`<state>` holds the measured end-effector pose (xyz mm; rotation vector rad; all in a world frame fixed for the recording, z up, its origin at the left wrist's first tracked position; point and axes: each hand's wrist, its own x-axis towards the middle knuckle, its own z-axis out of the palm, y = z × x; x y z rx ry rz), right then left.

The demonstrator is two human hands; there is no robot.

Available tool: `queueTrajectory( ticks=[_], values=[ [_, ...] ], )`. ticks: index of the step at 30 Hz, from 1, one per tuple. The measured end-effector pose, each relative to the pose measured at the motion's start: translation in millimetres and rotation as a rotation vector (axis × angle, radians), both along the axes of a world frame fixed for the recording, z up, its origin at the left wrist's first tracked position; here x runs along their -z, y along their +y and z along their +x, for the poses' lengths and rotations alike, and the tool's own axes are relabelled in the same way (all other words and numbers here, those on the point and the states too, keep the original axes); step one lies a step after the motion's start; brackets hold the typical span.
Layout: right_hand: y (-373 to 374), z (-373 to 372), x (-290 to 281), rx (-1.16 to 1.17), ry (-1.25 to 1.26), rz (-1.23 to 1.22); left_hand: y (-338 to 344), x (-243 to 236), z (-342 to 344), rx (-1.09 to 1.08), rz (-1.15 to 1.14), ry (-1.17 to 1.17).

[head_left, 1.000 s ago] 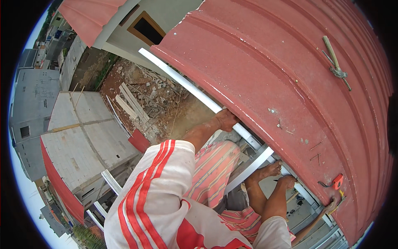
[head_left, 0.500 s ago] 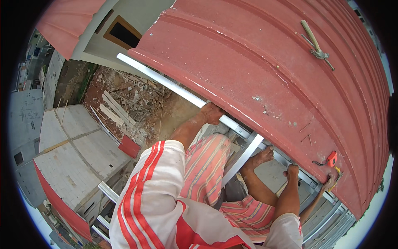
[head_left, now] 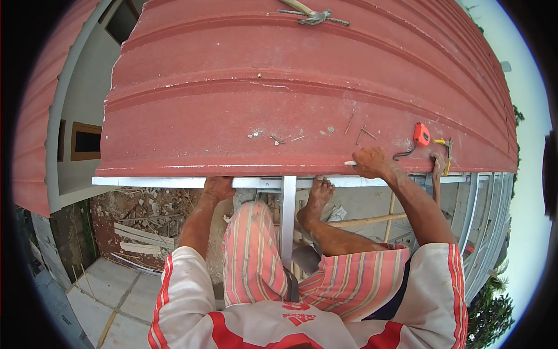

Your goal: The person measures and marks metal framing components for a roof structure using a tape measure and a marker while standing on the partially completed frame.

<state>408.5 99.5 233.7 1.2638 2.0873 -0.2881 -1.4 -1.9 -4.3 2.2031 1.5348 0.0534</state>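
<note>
My left hand is closed round the silvery metal beam along the near edge of the red roof sheet; its fingertips are hidden. My right hand is closed over the sheet's edge, pinching a short white stick whose exact kind I cannot make out. Right of it lies a red tape measure with a dark strap. Several loose nails lie farther in on the sheet. My bare foot rests against the beam between my hands.
A claw hammer and a twisted rod lie far up the roof. Another person's hand is at the sheet's edge, beside a yellow-and-grey tool. A metal crosspiece runs toward me. Rubble lies far below on the left.
The view has swung round, so the roof edge now runs level. My right hand has moved from the beam up over the sheet, with the white stick now visible. My left hand stays on the beam.
</note>
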Motion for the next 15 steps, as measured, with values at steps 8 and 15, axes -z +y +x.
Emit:
queueTrajectory(
  ticks=[8,15],
  values=[
    [65,-5,61,-0.017,0.283,0.458,-3,-8,3,-0.026,0.021,0.108],
    [42,32,70,-0.019,0.455,0.640,-1,-7,10,-0.032,-0.095,0.086]
  ],
)
